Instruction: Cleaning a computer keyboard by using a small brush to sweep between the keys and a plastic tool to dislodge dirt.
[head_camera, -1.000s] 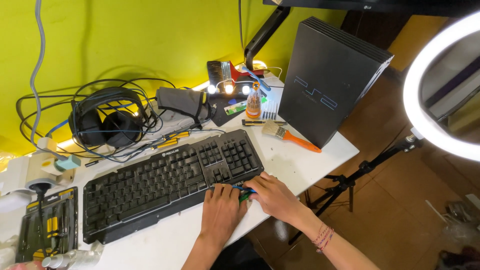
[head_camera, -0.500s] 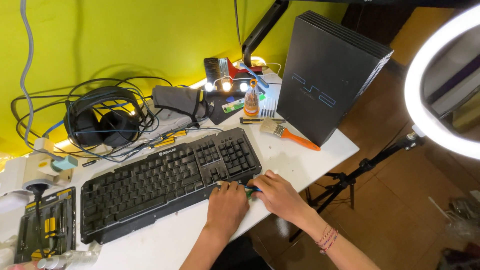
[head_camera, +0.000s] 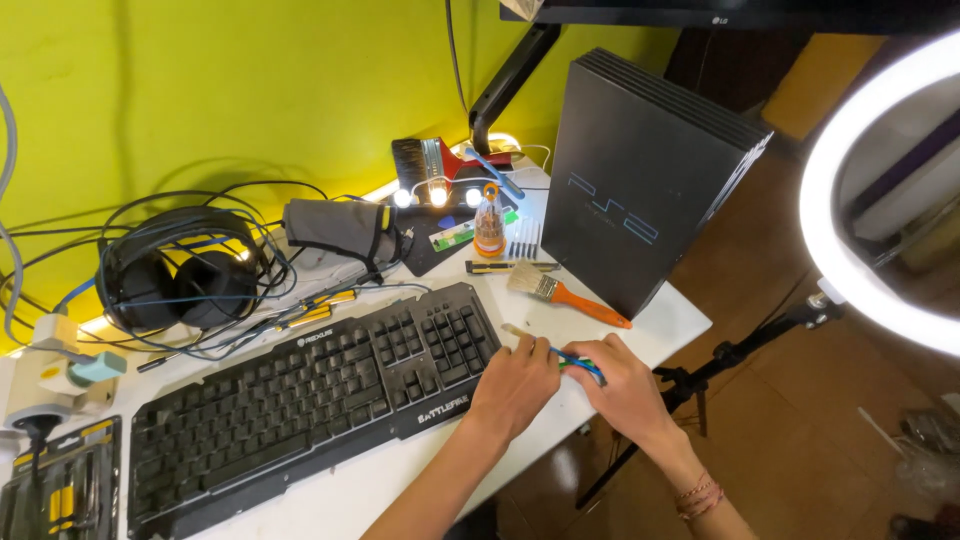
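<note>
Both hands meet at the right end of a black keyboard (head_camera: 300, 400) on a white table (head_camera: 660, 325). My left hand (head_camera: 518, 385) and my right hand (head_camera: 622, 385) together grip a small blue and green toothbrush (head_camera: 562, 355), its pale head pointing left toward the keyboard's number pad. The handle is mostly hidden under my fingers.
An orange-handled paintbrush (head_camera: 565, 292) lies just behind the hands. A black game console (head_camera: 640, 170) stands upright at the right. Headphones (head_camera: 175, 285) with tangled cables, a grey pouch (head_camera: 335, 225), a screwdriver kit (head_camera: 55, 495), a ring light (head_camera: 860, 230) on a tripod.
The view has shifted closer. My hands have lifted the toothbrush slightly off the keyboard's corner and moved a little right; its head now shows between them.
</note>
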